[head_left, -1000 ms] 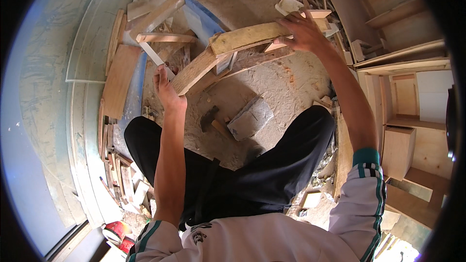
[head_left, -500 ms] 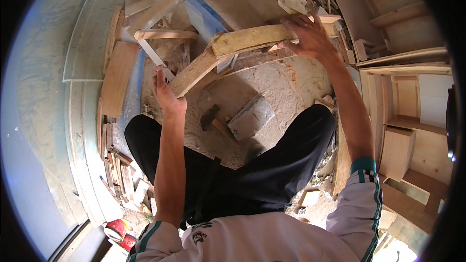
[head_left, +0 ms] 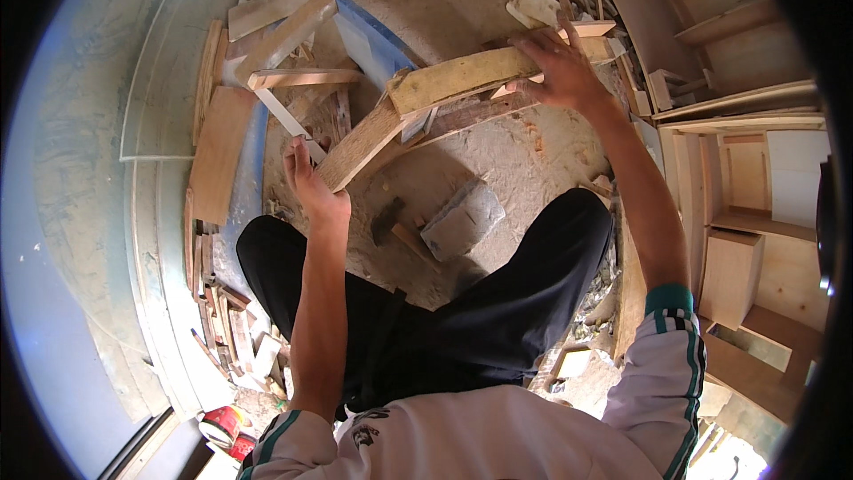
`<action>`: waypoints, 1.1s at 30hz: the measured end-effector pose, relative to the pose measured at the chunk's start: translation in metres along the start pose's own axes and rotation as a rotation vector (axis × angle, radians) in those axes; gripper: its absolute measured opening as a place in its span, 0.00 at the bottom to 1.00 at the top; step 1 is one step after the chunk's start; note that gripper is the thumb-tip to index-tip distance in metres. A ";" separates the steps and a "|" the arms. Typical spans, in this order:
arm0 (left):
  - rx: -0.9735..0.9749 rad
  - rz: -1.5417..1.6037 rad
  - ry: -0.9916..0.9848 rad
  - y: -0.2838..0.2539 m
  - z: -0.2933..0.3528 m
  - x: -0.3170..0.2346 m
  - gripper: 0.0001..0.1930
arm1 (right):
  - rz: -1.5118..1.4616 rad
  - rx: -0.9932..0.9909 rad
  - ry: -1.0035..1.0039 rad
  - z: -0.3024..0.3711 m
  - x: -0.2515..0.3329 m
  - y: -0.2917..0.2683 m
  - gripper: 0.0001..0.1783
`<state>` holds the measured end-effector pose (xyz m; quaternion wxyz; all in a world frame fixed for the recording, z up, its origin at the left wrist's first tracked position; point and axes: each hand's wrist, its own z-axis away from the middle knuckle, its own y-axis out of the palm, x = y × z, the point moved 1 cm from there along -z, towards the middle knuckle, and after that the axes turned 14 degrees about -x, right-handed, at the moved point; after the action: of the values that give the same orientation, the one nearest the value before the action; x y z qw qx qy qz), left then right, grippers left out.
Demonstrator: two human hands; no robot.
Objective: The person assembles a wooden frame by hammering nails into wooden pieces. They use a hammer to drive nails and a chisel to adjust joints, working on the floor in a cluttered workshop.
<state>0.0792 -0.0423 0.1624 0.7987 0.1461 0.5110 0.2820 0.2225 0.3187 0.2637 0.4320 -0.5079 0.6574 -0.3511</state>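
Observation:
Two boards meet at an angle in front of me: a brown board (head_left: 362, 144) on the left and a yellowish, rough board (head_left: 466, 80) on the right. My left hand (head_left: 315, 185) is closed round the near end of the brown board. Beside its fingers lies the end of a narrow pale strip (head_left: 283, 114), which meets a wooden bar (head_left: 306, 78) at its far end; whether that hand also holds the strip I cannot tell. My right hand (head_left: 562, 71) grips the yellowish board's right end, thumb on the near side. Its fingertips are partly hidden.
A hammer (head_left: 404, 229) lies on the dusty ground beside a grey block (head_left: 464, 220), between my knees. A blue-edged panel (head_left: 369, 27) and wood offcuts (head_left: 284, 36) sit farther off. Wooden cabinet frames (head_left: 742, 160) stand at right, glass sheets (head_left: 160, 80) at left, red cans (head_left: 222, 427) near left.
My left hand and the near end of the brown board have shifted slightly right and nearer to me. The right hand keeps its hold, almost unmoved.

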 end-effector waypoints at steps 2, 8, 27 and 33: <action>0.002 0.006 0.010 -0.004 -0.003 0.004 0.06 | -0.004 0.029 0.016 0.002 0.003 -0.002 0.44; 0.053 -0.014 0.112 -0.007 -0.006 0.008 0.05 | -0.017 0.020 0.054 0.008 0.009 -0.001 0.45; 0.105 -0.659 0.951 0.005 0.004 -0.027 0.12 | -0.469 0.554 0.493 0.088 0.277 0.054 0.17; 0.516 -0.716 0.819 0.059 0.048 -0.042 0.12 | -0.493 0.531 0.506 0.171 0.367 0.165 0.11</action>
<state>0.0914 -0.0178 0.2453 0.5211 0.0335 0.8465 -0.1041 0.2793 -0.0029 -0.0273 0.2762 -0.4192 0.4885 -0.7137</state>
